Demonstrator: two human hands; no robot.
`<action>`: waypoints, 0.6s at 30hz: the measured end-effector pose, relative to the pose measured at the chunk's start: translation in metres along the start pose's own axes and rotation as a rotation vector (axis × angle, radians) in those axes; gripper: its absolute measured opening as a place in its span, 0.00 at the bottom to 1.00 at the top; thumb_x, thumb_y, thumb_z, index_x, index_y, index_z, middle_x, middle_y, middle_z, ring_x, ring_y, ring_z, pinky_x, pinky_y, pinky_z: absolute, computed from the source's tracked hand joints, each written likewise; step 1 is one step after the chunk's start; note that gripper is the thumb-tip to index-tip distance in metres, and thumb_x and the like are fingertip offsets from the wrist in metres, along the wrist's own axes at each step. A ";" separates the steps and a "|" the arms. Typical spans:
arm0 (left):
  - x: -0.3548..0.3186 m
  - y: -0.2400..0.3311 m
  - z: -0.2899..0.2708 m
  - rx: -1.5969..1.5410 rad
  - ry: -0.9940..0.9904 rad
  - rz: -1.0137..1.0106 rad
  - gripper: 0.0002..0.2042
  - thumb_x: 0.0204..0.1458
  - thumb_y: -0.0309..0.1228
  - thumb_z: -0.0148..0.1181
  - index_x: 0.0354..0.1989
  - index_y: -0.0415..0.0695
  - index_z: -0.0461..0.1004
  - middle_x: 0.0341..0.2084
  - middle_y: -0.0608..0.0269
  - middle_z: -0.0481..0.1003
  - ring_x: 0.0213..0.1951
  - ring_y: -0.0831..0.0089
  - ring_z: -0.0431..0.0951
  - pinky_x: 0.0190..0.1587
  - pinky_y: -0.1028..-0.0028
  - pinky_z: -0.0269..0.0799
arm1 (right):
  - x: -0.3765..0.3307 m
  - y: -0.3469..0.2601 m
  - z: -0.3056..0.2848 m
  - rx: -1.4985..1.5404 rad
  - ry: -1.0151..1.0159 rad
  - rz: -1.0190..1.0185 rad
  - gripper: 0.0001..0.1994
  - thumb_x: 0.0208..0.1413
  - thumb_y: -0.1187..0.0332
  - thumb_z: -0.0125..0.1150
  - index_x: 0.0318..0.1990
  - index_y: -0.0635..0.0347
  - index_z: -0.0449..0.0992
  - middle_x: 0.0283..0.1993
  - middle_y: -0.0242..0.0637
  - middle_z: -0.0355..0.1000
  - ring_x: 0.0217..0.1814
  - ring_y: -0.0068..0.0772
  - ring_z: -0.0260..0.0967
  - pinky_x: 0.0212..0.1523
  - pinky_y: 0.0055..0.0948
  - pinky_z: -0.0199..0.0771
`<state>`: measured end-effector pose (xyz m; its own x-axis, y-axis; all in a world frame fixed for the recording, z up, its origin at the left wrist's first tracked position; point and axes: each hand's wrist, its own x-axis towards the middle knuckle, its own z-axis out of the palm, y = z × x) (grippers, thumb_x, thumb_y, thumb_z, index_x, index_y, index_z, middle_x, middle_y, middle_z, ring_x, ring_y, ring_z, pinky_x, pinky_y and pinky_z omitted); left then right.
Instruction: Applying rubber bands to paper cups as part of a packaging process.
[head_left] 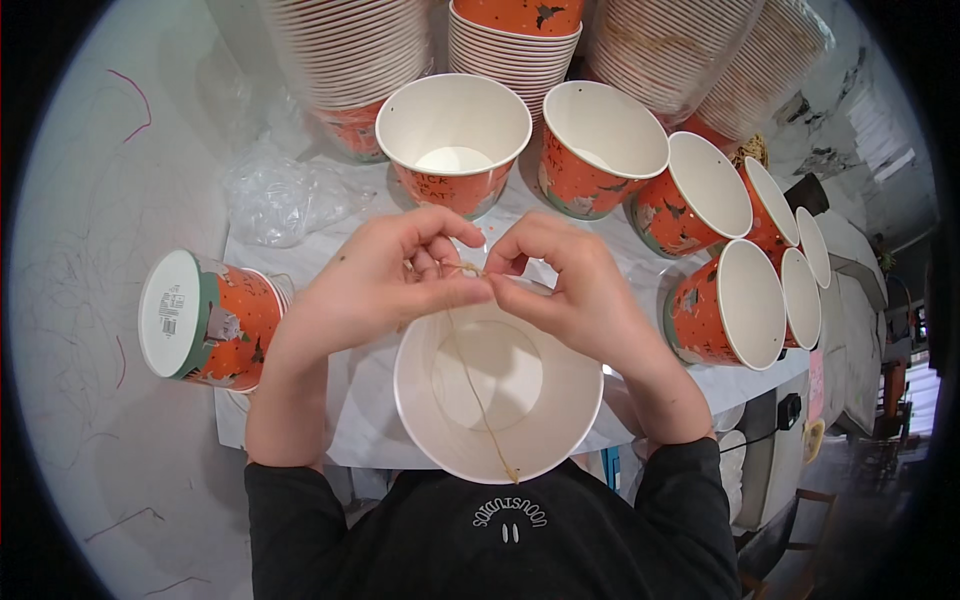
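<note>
A white-lined paper bucket [415,390] stands right in front of me, its open mouth facing up. Above its far rim, both my hands pinch a piece of thin brown twine [464,365]. My left hand [385,270] has its thumb and fingers closed on the twine near a small loop or knot. My right hand [565,285] pinches the same twine just to the right, the fingertips of both hands almost touching. From there the twine runs down across the bucket's mouth to the near rim, where a small knot [513,474] shows.
Orange patterned paper buckets [455,130] stand along the far edge and right side of the white table [350,420]. Tall nested stacks [350,50] rise behind them. Crumpled clear plastic [285,195] lies at the left, near an overturned bucket [235,325] on its side.
</note>
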<state>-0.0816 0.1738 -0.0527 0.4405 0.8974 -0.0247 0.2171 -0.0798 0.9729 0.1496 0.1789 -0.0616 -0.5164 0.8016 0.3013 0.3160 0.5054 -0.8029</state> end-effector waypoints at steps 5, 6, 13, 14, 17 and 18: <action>0.002 0.005 0.006 0.066 0.052 -0.021 0.09 0.56 0.30 0.69 0.35 0.36 0.79 0.23 0.74 0.73 0.26 0.89 0.69 0.29 0.81 0.66 | -0.001 0.001 0.002 0.023 0.048 -0.036 0.06 0.48 0.74 0.68 0.33 0.64 0.78 0.33 0.42 0.75 0.37 0.40 0.76 0.38 0.35 0.75; 0.002 0.005 0.005 0.066 0.051 -0.021 0.09 0.56 0.30 0.69 0.35 0.36 0.79 0.23 0.74 0.73 0.26 0.89 0.69 0.29 0.81 0.66 | -0.001 0.001 0.001 0.022 0.049 -0.035 0.06 0.48 0.74 0.68 0.33 0.64 0.78 0.33 0.42 0.75 0.37 0.40 0.76 0.38 0.35 0.75; -0.005 0.007 -0.004 0.067 0.008 -0.058 0.07 0.57 0.27 0.67 0.32 0.37 0.79 0.23 0.75 0.74 0.26 0.90 0.69 0.29 0.83 0.64 | -0.003 -0.003 0.000 -0.090 0.014 -0.083 0.06 0.45 0.75 0.67 0.29 0.62 0.74 0.30 0.39 0.72 0.35 0.42 0.73 0.40 0.38 0.73; -0.005 0.008 -0.005 0.069 0.008 -0.079 0.05 0.57 0.26 0.68 0.31 0.38 0.79 0.24 0.77 0.74 0.28 0.91 0.68 0.31 0.84 0.63 | -0.004 -0.003 0.000 -0.116 0.020 -0.089 0.06 0.45 0.76 0.67 0.29 0.62 0.74 0.30 0.38 0.72 0.35 0.42 0.73 0.41 0.39 0.72; -0.008 0.009 -0.008 0.130 0.040 -0.016 0.07 0.57 0.27 0.66 0.33 0.36 0.78 0.23 0.74 0.74 0.25 0.90 0.69 0.27 0.83 0.65 | -0.006 -0.004 -0.002 -0.119 0.039 -0.084 0.06 0.45 0.76 0.66 0.30 0.62 0.74 0.30 0.38 0.72 0.35 0.42 0.73 0.40 0.39 0.72; -0.010 0.011 -0.010 0.131 0.044 -0.018 0.07 0.57 0.27 0.66 0.33 0.36 0.78 0.23 0.74 0.74 0.25 0.90 0.69 0.27 0.83 0.65 | -0.005 -0.005 -0.002 -0.117 0.037 -0.088 0.06 0.45 0.76 0.66 0.30 0.62 0.74 0.30 0.38 0.72 0.35 0.42 0.73 0.40 0.39 0.72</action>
<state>-0.0926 0.1682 -0.0397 0.3976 0.9171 -0.0286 0.3377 -0.1172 0.9339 0.1529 0.1731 -0.0583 -0.5172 0.7628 0.3880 0.3627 0.6060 -0.7079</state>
